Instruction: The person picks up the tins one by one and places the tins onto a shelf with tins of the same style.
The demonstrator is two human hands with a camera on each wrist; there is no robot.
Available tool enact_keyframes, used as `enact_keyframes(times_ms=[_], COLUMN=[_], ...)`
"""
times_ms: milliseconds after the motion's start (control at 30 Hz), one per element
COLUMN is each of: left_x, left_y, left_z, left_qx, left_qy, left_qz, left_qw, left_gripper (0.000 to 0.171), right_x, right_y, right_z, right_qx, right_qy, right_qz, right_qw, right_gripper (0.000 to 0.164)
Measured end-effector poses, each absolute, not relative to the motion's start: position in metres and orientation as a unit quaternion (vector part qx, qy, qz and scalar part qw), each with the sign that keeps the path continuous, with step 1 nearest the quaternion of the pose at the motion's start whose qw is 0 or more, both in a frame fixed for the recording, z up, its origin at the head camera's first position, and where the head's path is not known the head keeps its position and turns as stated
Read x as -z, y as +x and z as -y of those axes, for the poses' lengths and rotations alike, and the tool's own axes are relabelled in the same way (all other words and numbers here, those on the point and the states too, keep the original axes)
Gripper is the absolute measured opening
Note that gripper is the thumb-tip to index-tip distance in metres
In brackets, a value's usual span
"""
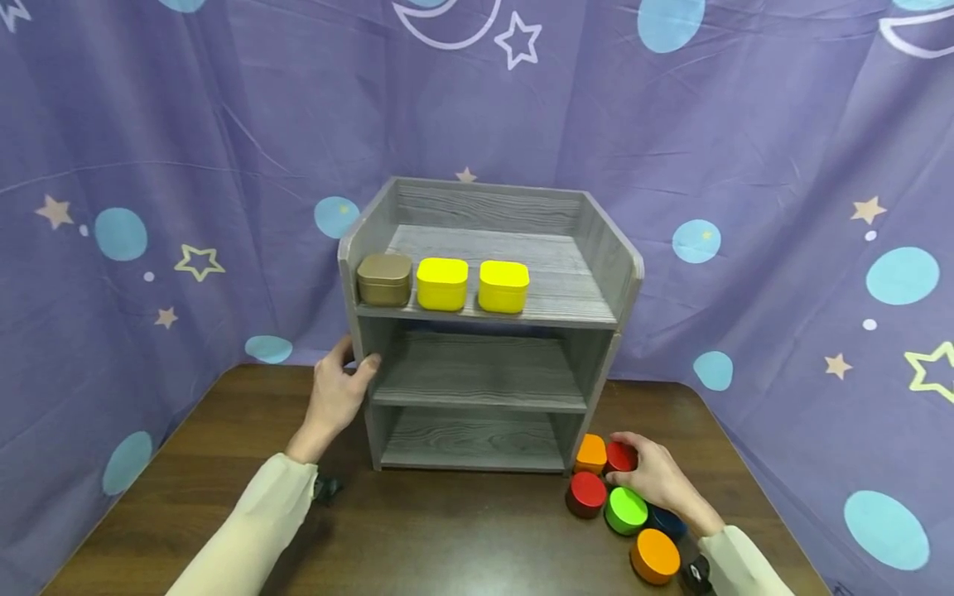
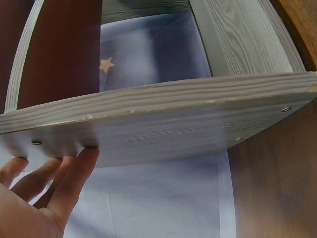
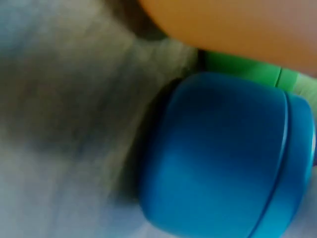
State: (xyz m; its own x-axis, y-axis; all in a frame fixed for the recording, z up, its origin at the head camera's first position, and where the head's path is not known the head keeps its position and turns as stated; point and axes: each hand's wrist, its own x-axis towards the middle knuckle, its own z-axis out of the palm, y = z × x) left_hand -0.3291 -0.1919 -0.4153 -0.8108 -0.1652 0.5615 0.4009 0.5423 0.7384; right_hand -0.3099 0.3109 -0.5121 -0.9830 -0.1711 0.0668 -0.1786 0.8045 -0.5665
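Observation:
My left hand (image 1: 337,393) grips the left side panel of a grey wooden shelf (image 1: 480,372), thumb at the front edge. In the left wrist view its fingertips press the outer face of that panel (image 2: 163,136). On the right, my right hand (image 1: 659,476) has thumb and fingers round a red round tin (image 1: 621,457) at table level. Close about it stand an orange squarish tin (image 1: 591,453), another red tin (image 1: 586,494), a green tin (image 1: 626,510) and a dark blue tin (image 1: 667,523). The right wrist view is filled by the blue tin (image 3: 218,158).
Along the front of the shelf's top board sit a bronze tin (image 1: 384,281) and two yellow tins, one in the middle (image 1: 443,285) and one further right (image 1: 503,288). An orange round tin (image 1: 656,556) stands nearest on the brown table (image 1: 462,530). A purple patterned curtain (image 1: 477,108) hangs behind.

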Motion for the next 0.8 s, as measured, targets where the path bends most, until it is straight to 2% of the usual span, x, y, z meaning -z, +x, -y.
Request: enact_keyframes(times_ms=[133, 367, 533, 800], left_x=[0.4145, 0.4133, 0.4119, 0.4148], left_y=[-0.3295, -0.3273, -0.3280, -0.3278], left_z=[0.1924, 0.1922, 0.1916, 0.1912], left_qx=[0.475, 0.475, 0.468, 0.471], left_qy=[-0.075, -0.070, -0.064, -0.063], left_qz=[0.823, 0.825, 0.826, 0.826], left_qw=[0.301, 0.298, 0.306, 0.302], left_gripper=[0.039, 0.040, 0.038, 0.040], right_x=[0.5113, 0.5112, 0.5107, 0.5150], right_y=[-0.3132, -0.3135, -0.3149, -0.3140], right_z=[-0.3101, -0.3125, -0.3159, -0.3157], right_qx=[-0.305, -0.304, -0.305, -0.319], right_qy=[0.102, 0.050, 0.039, 0.113], right_qz=[0.947, 0.951, 0.952, 0.941], right_qw=[0.001, 0.009, 0.007, 0.001], right_gripper=[0.062, 0.073, 0.073, 0.069])
